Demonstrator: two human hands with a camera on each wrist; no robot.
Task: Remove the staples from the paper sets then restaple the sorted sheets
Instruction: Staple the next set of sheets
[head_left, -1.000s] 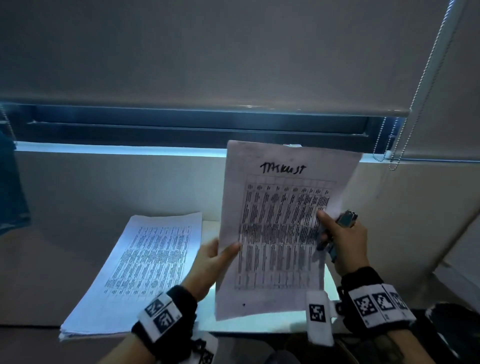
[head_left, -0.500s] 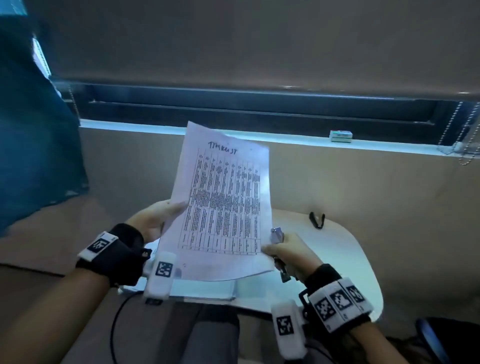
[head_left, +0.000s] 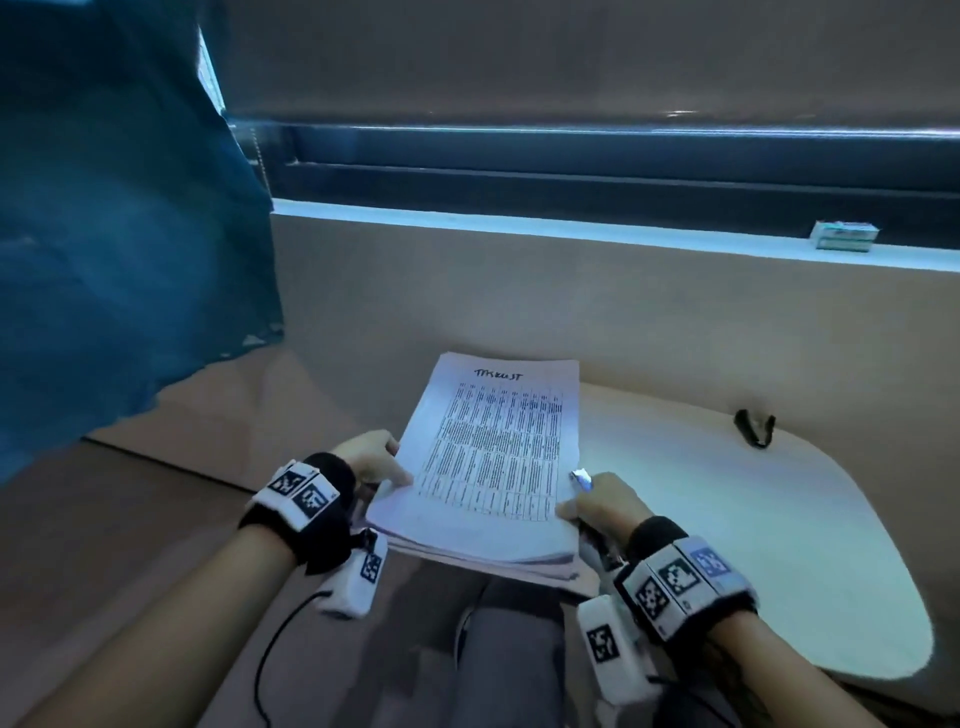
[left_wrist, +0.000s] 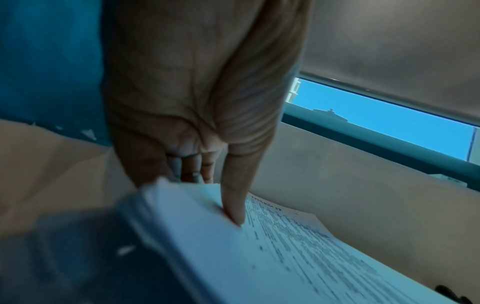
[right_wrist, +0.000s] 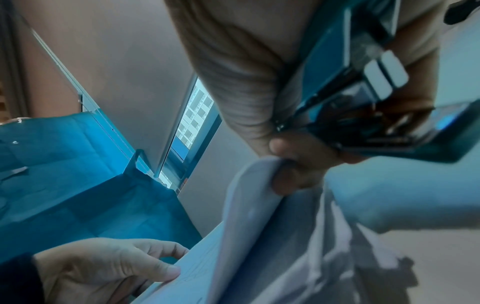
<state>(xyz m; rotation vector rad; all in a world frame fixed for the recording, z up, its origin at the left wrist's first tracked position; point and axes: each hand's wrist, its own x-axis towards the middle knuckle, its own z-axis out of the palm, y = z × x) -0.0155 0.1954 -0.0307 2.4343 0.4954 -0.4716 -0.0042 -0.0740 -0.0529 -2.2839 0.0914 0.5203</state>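
Paper stack (head_left: 493, 457) overhangs the table (head_left: 779, 519) edge, left hand (head_left: 371, 460) grip pinching it, right hand (head_left: 602, 501) clamping stapler (right_wrist: 363, 98)

Black wristbands (head_left: 324, 514) carry white blocks printed with black square markers; a thin black cable (head_left: 270, 654) hangs, seemingly, from the left one.

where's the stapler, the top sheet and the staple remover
stapler (right_wrist: 345, 86), right wrist view, its body in the right hand
top sheet (head_left: 498, 447), head view, printed table
staple remover (head_left: 754, 427), head view, black body on the table
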